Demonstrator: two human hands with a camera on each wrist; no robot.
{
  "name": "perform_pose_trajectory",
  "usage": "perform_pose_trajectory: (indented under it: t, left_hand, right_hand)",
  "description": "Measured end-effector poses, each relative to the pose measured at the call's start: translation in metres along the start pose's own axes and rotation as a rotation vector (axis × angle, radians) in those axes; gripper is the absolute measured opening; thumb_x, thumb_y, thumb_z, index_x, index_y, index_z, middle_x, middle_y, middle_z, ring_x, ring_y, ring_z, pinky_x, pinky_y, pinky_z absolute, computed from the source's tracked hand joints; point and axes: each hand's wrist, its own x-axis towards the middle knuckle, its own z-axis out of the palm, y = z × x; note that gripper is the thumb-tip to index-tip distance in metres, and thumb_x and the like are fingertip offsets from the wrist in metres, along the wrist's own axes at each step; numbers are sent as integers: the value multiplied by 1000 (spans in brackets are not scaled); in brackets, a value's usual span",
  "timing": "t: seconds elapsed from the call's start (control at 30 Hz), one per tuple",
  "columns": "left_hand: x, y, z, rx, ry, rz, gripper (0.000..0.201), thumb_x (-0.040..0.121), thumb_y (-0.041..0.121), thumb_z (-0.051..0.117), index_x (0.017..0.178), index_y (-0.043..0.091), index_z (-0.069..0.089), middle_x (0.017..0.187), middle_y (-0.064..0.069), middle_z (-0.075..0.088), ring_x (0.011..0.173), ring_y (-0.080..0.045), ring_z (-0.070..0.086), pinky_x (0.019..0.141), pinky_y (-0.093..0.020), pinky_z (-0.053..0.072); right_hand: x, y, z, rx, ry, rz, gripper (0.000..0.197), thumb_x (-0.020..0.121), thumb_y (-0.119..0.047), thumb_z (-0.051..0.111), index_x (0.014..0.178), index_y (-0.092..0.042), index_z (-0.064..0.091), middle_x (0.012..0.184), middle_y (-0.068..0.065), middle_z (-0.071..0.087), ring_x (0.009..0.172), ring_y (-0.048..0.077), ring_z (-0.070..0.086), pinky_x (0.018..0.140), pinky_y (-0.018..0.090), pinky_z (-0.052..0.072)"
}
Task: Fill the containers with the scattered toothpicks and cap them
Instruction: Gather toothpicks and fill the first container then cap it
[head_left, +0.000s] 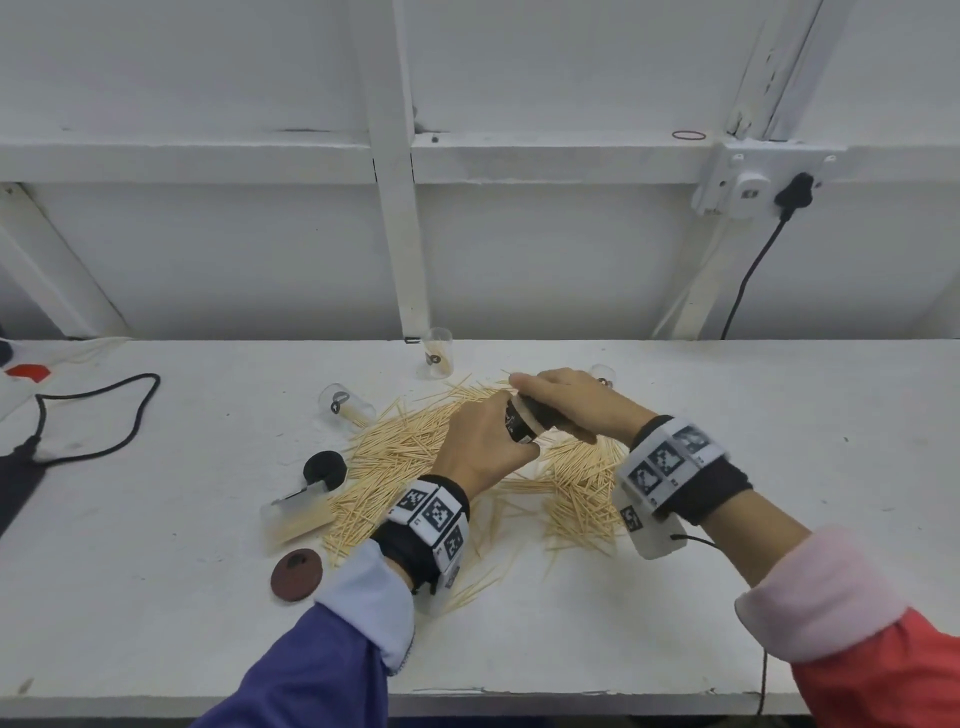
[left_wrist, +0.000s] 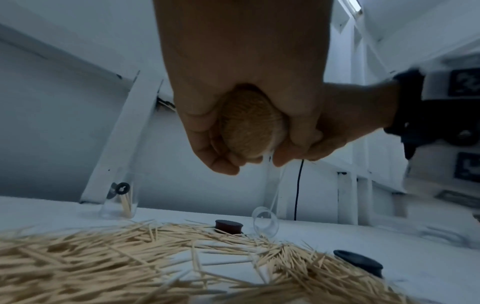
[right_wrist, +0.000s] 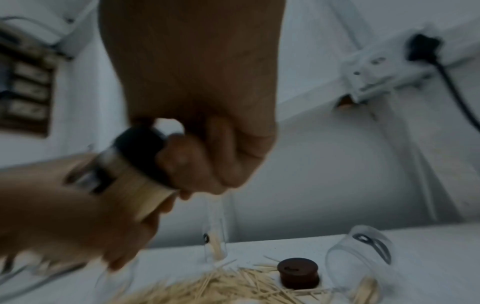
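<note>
A clear container (head_left: 521, 425) packed with toothpicks is held on its side above the toothpick pile (head_left: 400, 452). My left hand (head_left: 485, 436) grips its body; the left wrist view shows the packed toothpick ends (left_wrist: 250, 127) through its base. My right hand (head_left: 556, 395) grips the black cap (right_wrist: 140, 144) at the container's mouth (right_wrist: 135, 185). An upright container (head_left: 437, 353) with a few toothpicks stands at the back. Two others lie on their sides, one (head_left: 345, 405) left of the pile and one (head_left: 296, 512) part-filled at the front left. Another container (head_left: 602, 374) shows behind my right hand.
A loose black cap (head_left: 324, 467) and a dark red cap (head_left: 296, 574) lie left of the pile. Another dark red cap (right_wrist: 298, 272) sits at the pile's far edge. A black cord (head_left: 93, 415) loops at the far left. A wall socket (head_left: 748, 187) hangs above the bench (head_left: 727, 467).
</note>
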Motion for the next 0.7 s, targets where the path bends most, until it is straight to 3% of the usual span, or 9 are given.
perform_pose_trajectory:
  t: [0.07, 0.13, 0.2, 0.3, 0.37, 0.43, 0.5, 0.6, 0.7]
  left_hand:
    - [1, 2, 4, 29, -13, -14, 31, 70, 26, 74, 91, 15, 55, 75, 1, 61, 69, -20, 57, 55, -26, 35]
    - [2, 4, 8, 16, -41, -21, 30, 69, 26, 74, 90, 16, 54, 75, 1, 61, 68, -19, 56, 54, -25, 33]
    - [3, 4, 9, -12, -44, -28, 30, 69, 27, 74, 91, 18, 55, 76, 4, 61, 68, -16, 56, 54, -23, 34]
    - [7, 1, 6, -19, -27, -52, 29, 71, 27, 75, 91, 18, 55, 77, 3, 63, 68, -15, 57, 55, -25, 35]
    - [10, -2, 3, 5, -28, -62, 28, 71, 29, 75, 88, 19, 55, 76, 4, 62, 69, -17, 57, 55, -26, 35]
    - [11, -2, 2, 13, -33, -53, 29, 70, 28, 75, 88, 20, 54, 75, 6, 60, 69, -15, 56, 55, -26, 35]
    - [11, 0, 4, 23, -37, -33, 30, 70, 27, 75, 91, 20, 54, 75, 7, 59, 68, -13, 55, 55, -24, 37]
    - [10, 4, 8, 32, -48, -3, 32, 70, 26, 75, 93, 17, 54, 73, 5, 58, 66, -14, 55, 55, -23, 36]
    - [12, 5, 9, -6, -42, -8, 30, 71, 25, 75, 92, 19, 55, 72, 8, 57, 64, -10, 54, 55, -22, 34]
  right_hand:
    - [-1, 1, 3, -186, 6, 71, 27, 101, -40, 38, 97, -17, 52, 63, 8, 49, 46, 18, 40, 53, 30, 39]
    - [-1, -2, 1, -117, -35, 199, 66, 94, -69, 23, 68, -16, 53, 51, 6, 51, 41, 20, 45, 58, 32, 44]
    - [1, -2, -7, -39, -59, 220, 87, 82, -83, 16, 72, -10, 63, 61, 7, 66, 49, 21, 60, 63, 34, 51]
    - [3, 6, -23, 202, -109, 44, 56, 90, -65, 44, 116, -20, 64, 112, 5, 67, 91, 21, 69, 70, 35, 59]
    - [4, 15, -31, 373, -160, -62, 35, 89, -34, 67, 122, -23, 63, 121, 3, 64, 102, 21, 67, 79, 36, 59]
    - [5, 19, -32, 409, -143, -78, 32, 84, -19, 74, 116, -16, 67, 111, 9, 68, 94, 24, 69, 78, 34, 59]
    - [4, 14, -27, 374, -46, 0, 29, 85, -33, 72, 98, -7, 70, 83, 14, 71, 70, 26, 69, 64, 29, 58]
    - [2, 11, -14, 172, 69, 164, 61, 91, -58, 51, 60, -6, 60, 46, 8, 58, 37, 18, 52, 45, 24, 45]
    - [7, 18, -13, 110, 119, 178, 70, 94, -61, 40, 55, -7, 62, 48, 6, 61, 39, 19, 54, 45, 23, 43]
